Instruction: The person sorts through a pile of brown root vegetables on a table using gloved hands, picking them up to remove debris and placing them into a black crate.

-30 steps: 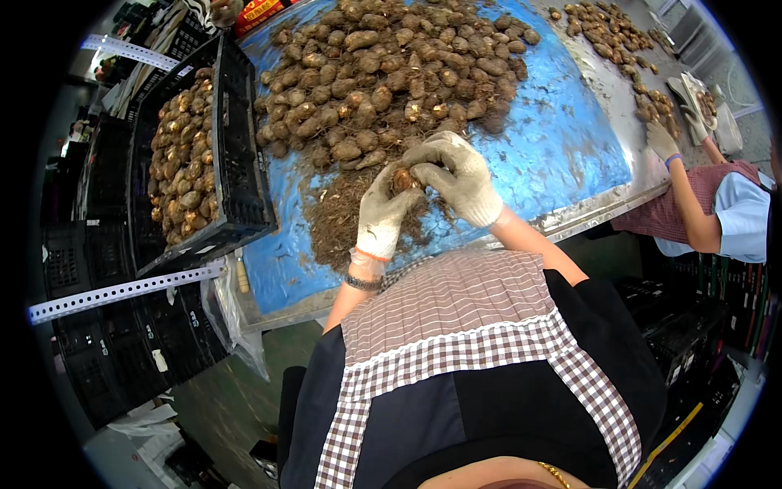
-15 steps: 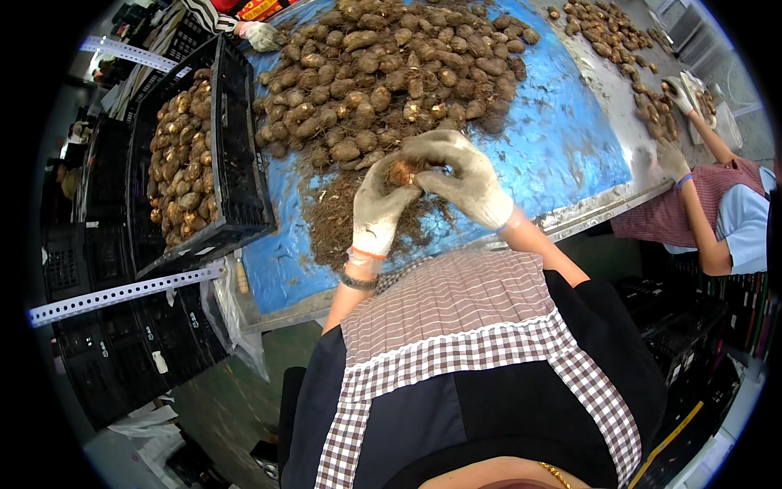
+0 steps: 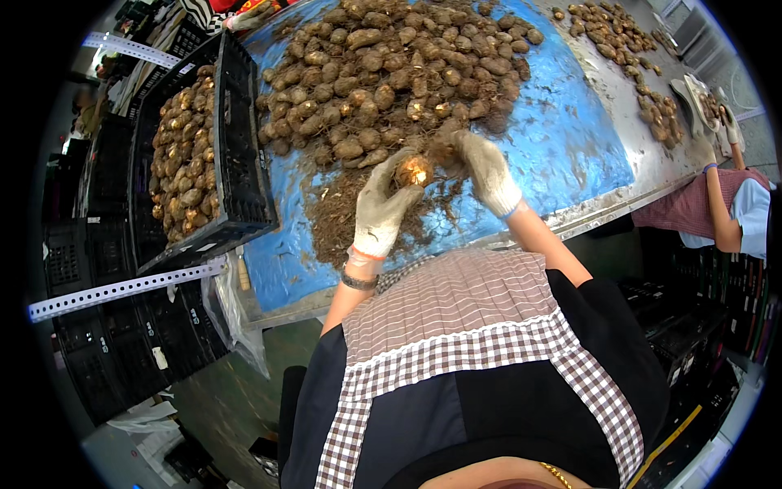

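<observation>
A round brown taro [image 3: 414, 171] with a pale orange bare patch sits in my left hand [image 3: 380, 208], gloved fingers and thumb closed round it. Just to its right, my gloved right hand [image 3: 486, 173] is apart from the taro, its fingers drawn together. At those fingertips is a blurred clump of brown root fibres [image 3: 442, 152]. Beyond both hands lies a large heap of hairy taros [image 3: 383, 81] on a blue plastic sheet [image 3: 570, 155]. Loose root trimmings [image 3: 330, 224] are spread beneath and left of my left hand.
A black crate [image 3: 244, 175] of taros stands tilted at the left, beside a perforated metal bar [image 3: 122, 293]. At the right, a co-worker's gloved hand [image 3: 702, 152] is by the metal table [image 3: 643, 159], which holds more taros. Another gloved hand [image 3: 251, 16] shows at the far left.
My right hand has pulled away from the taro to the right, and its pale patch now shows. My left hand still holds it. The co-worker at the right has shifted further right.
</observation>
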{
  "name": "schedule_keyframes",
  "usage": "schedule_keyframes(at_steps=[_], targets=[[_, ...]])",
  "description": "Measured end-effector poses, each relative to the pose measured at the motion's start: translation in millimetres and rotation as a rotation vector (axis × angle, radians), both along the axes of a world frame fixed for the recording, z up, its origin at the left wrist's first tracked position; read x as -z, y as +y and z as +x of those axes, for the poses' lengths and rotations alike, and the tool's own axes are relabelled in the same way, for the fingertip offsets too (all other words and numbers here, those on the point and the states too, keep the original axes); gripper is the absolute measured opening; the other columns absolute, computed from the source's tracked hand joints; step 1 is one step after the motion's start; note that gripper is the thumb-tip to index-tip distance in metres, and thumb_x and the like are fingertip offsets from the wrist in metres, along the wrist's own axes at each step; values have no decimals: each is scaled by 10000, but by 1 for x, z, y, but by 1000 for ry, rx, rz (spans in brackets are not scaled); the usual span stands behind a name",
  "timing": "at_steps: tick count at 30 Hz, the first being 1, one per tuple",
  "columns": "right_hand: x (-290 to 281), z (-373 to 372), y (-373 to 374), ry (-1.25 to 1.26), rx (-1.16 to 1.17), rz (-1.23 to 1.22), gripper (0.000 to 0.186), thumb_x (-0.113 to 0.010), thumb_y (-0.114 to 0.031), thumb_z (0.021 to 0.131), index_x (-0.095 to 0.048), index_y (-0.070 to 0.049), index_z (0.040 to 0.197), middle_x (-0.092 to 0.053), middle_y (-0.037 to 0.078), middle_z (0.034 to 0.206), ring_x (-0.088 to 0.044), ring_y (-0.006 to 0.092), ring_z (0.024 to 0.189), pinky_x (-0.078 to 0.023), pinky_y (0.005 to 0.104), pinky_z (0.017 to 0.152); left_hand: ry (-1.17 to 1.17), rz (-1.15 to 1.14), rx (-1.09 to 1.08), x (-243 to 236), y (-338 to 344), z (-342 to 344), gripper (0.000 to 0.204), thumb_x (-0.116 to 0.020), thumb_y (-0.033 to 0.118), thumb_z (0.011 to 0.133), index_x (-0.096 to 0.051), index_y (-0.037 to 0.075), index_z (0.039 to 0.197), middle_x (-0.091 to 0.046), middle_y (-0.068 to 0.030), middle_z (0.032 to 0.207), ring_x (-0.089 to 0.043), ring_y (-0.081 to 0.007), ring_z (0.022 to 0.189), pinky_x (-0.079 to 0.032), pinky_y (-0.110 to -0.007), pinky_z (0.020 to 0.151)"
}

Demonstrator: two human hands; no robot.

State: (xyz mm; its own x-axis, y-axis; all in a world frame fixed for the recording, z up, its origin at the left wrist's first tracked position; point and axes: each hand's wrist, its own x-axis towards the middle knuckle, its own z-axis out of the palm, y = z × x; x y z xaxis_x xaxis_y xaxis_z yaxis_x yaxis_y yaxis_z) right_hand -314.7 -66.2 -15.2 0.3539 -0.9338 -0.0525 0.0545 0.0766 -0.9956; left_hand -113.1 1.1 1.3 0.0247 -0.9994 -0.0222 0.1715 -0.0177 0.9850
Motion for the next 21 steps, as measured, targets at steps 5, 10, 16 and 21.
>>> schedule_keyframes(at_steps=[5, 10, 16, 21], targets=[[7, 9, 20, 357, 75, -1095, 573, -707, 124, 759, -568, 19, 1305, -610, 257, 1268, -636, 398, 1135, -589, 383, 878, -299, -349, -92, -2, -6, -13, 622, -814, -19, 761, -601, 3, 1345, -609, -115, 1222, -601, -222, 1121, -551, -340, 941], [-12, 27, 34, -517, -55, -9, 447, -674, -48, 924, -526, 18, 1341, -629, 174, 1253, -660, 268, 1082, -595, 382, 828, -362, -526, -331, -14, -3, -23, 414, -829, -44, 717, -741, 5, 1118, -618, -107, 1152, -625, -225, 1016, -572, -332, 864], [-19, 38, 39, -666, -8, 340, 485, -597, -206, 1019, -443, 33, 1413, -627, 139, 1246, -668, 198, 1025, -610, 337, 739, -433, -433, -395, -13, -10, -18, 228, -696, -81, 852, -738, -27, 1069, -675, -94, 1046, -670, -177, 928, -568, -291, 820], [-13, 31, 32, -848, -117, 425, 471, -537, -219, 1043, -436, 36, 1426, -629, 179, 1257, -683, 247, 1027, -622, 340, 775, 37, 65, -442, -22, -21, -7, 163, -666, 57, 948, -724, -37, 1069, -741, -122, 1079, -686, -162, 933, -548, -257, 827]])
